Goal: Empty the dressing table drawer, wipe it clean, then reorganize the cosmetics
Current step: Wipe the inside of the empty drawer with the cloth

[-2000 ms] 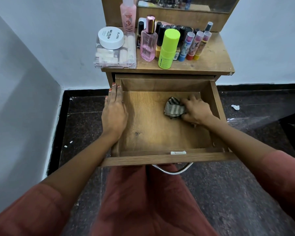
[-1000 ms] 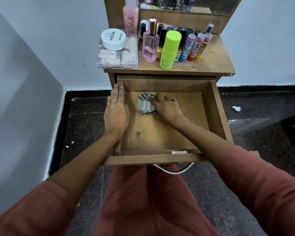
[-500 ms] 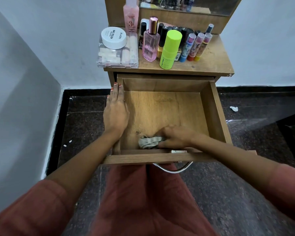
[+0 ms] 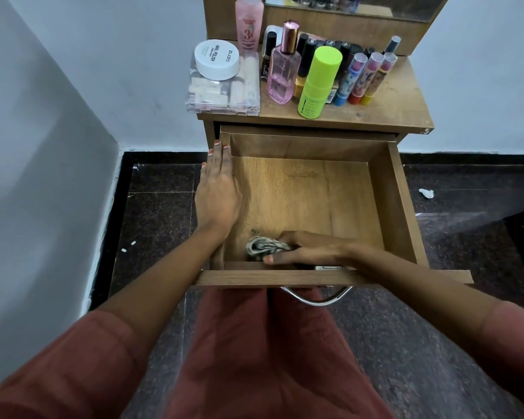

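Right hand [image 4: 310, 248] grips cloth [image 4: 263, 247] inside drawer [image 4: 390, 189]

Drawer [image 4: 394, 201] pulled out in front of the dressing table [image 4: 390, 113], over the person's lap. Handle [image 4: 315, 299] hangs below its front panel.

Cloth [image 4: 262, 247] in the drawer's near-left corner, against the front panel. Right hand [image 4: 310, 249] just right of the cloth, gripping it. Left hand [image 4: 218, 195] lies flat along the drawer's left wall, fingertips near the back corner.

On the tabletop: clear box [image 4: 221, 96] at the left edge, round jar [image 4: 217, 59] on top of it, tall bottle [image 4: 248, 22] behind. Perfume bottle [image 4: 283, 69] right of the box, wide-capped bottle [image 4: 318, 83] beside it. Three tubes [image 4: 362, 78] further right; small bottles in a row behind. Mirror [image 4: 354, 6] at the back.
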Available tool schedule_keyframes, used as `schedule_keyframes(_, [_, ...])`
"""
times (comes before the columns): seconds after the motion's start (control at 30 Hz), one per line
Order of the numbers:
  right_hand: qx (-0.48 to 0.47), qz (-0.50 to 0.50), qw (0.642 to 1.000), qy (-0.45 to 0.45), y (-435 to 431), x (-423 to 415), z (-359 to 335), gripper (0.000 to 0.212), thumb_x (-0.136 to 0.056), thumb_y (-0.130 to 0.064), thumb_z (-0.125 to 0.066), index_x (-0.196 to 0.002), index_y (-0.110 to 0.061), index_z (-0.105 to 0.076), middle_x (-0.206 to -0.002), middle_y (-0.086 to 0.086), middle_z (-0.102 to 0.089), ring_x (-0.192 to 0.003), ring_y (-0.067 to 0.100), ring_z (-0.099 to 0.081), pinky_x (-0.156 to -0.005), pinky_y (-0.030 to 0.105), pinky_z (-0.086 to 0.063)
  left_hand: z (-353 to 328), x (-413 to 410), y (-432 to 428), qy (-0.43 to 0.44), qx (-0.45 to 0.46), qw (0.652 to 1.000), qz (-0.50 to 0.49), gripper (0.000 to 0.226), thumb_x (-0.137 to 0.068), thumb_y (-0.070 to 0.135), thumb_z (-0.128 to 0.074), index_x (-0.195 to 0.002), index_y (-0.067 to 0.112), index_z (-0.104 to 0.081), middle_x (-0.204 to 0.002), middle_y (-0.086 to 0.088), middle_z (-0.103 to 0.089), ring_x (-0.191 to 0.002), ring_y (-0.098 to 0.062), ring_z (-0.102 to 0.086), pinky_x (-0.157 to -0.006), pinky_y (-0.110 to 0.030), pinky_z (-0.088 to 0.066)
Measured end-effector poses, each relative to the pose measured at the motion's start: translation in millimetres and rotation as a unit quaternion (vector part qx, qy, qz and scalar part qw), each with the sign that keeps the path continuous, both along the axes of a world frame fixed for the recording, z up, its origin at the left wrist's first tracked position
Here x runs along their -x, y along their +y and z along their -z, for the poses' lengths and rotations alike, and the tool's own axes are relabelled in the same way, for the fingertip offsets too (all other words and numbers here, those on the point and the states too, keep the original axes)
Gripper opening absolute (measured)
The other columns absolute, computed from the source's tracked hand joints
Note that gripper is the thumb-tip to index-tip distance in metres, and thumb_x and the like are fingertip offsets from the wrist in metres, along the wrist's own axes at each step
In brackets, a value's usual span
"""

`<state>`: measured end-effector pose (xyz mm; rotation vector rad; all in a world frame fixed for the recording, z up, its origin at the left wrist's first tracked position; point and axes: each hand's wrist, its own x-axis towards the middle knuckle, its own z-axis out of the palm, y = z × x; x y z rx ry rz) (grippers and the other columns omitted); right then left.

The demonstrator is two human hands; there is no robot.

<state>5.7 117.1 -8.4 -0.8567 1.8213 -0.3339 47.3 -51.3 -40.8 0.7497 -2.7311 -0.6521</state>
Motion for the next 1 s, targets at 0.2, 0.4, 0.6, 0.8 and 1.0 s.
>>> schedule_keyframes(0.2, [0.041, -0.017, 0.999, 0.02, -47, -20, 14, 0.047, -0.09, -0.044, -0.049, -0.1, 0.001, -0.06, -0.113, 0.018, -0.06, -0.105, 0.03, -0.058, -0.098, 0.048, -0.044, 1, 1, 0, -0.001, 0.006, 1.0, 0.0, 0.05, -0.097, 0.005, -0.029, -0.145, 0.006, -0.018, -0.156, -0.01, -0.012, -0.145, -0.021, -0.012, -0.12, -0.031, -0.008])
schedule_keyframes(0.4, [0.033, -0.001, 0.999, 0.017, -43, -19, 13, 0.03, -0.093, -0.031, -0.046, -0.102, -0.005, -0.058, -0.112, 0.01, -0.057, -0.103, 0.024, -0.054, -0.09, 0.033, -0.042, -1, 0, 1, -0.004, 0.007, 1.0, 0.002, 0.05, -0.096, 0.005, -0.029, -0.145, 0.005, -0.019, -0.156, -0.011, -0.013, -0.145, -0.022, -0.013, -0.12, -0.032, -0.009])
schedule_keyframes(0.6, [-0.027, 0.031, 0.999, 0.002, -4, 5, -2, 0.021, -0.092, -0.027, -0.047, -0.097, -0.012, -0.061, -0.091, 0.002, -0.061, -0.083, 0.013, -0.055, -0.075, 0.024, -0.042, -1, 0, 1, -0.009, 0.003, 1.0, -0.001, 0.05, -0.097, 0.006, -0.029, -0.145, 0.006, -0.017, -0.156, -0.01, -0.011, -0.145, -0.022, -0.012, -0.12, -0.032, -0.009])
schedule_keyframes(0.8, [0.014, 0.004, 1.0, 0.023, -31, -12, 9, 0.03, -0.095, -0.019, -0.044, -0.116, -0.002, -0.055, -0.126, 0.012, -0.056, -0.106, 0.022, -0.052, -0.084, 0.024, -0.036, 0, 0, 1, -0.004, 0.006, 1.0, -0.004, 0.05, -0.096, 0.004, -0.029, -0.145, 0.006, -0.019, -0.156, -0.011, -0.012, -0.145, -0.022, -0.013, -0.119, -0.032, -0.009])
schedule_keyframes(1.0, [0.031, 0.01, 0.999, 0.013, -65, -21, 22, 0.009, -0.09, -0.01, -0.047, -0.088, -0.005, -0.054, -0.091, 0.013, -0.056, -0.083, 0.02, -0.049, -0.064, 0.027, -0.037, -2, 0, 1, -0.011, 0.001, 1.0, -0.004, 0.052, -0.095, 0.003, -0.029, -0.145, 0.006, -0.018, -0.156, -0.01, -0.011, -0.144, -0.024, -0.014, -0.12, -0.032, -0.011])
